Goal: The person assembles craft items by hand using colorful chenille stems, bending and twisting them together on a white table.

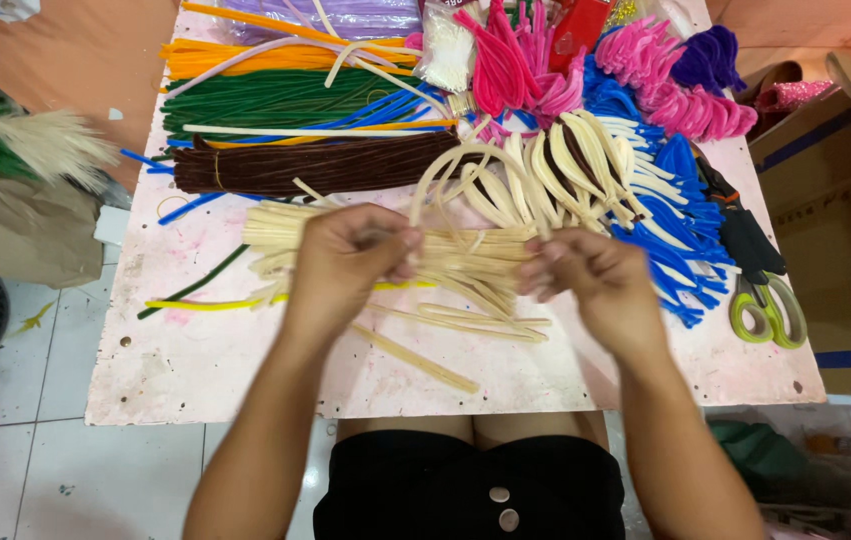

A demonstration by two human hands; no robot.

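Nearest the camera, low in the frame, both forearms reach up over the pale pink board (195, 370). At centre, the left hand (350, 262) is closed around one end of a bundle of cream pipe cleaners (465, 258), and the right hand (590, 275) pinches the other end with curled fingers; the bundle lies level between them, just above loose cream stems (415, 357) on the board. To do this well, I judge both grips should stay firm and the ends even, so no stem slips out. Beyond, at centre, lie looped cream pieces (565, 160); a brown bundle (315, 165) sits centre left, green and orange bundles upper left, pink and blue ones upper right. Green-handled scissors (767, 310) lie at the right edge.
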